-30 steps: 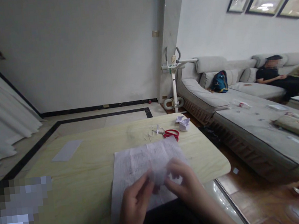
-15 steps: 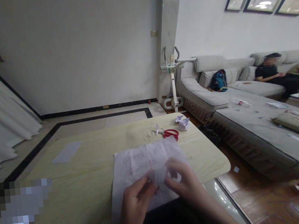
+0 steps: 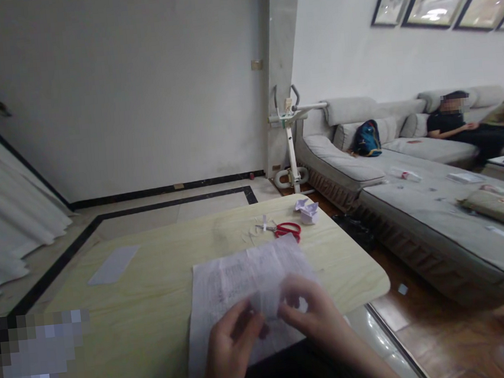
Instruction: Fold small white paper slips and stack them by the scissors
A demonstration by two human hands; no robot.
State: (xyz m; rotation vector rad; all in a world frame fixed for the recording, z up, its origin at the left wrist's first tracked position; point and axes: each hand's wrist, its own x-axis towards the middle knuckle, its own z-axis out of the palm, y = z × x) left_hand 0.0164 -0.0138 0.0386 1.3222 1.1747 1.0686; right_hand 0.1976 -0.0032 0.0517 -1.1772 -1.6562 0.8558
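My left hand (image 3: pixel 229 348) and my right hand (image 3: pixel 311 311) meet at the near edge of a pale wooden table (image 3: pixel 155 293). Both pinch a small folded piece of white paper (image 3: pixel 269 300) between their fingertips. Under them lies a large creased printed sheet (image 3: pixel 234 280). The small paper is blurred and partly hidden by my fingers.
Red-handled scissors (image 3: pixel 288 229), paper scraps and a small folded paper shape (image 3: pixel 307 210) lie at the table's far right. A flat white sheet (image 3: pixel 108 265) lies far left. A grey sofa (image 3: pixel 415 221) stands at right, with a person (image 3: pixel 455 122) sitting at its far end.
My hands stay on the small paper, fingers shifting slightly. The camera has tilted a little, so the scene sits lower in the picture.
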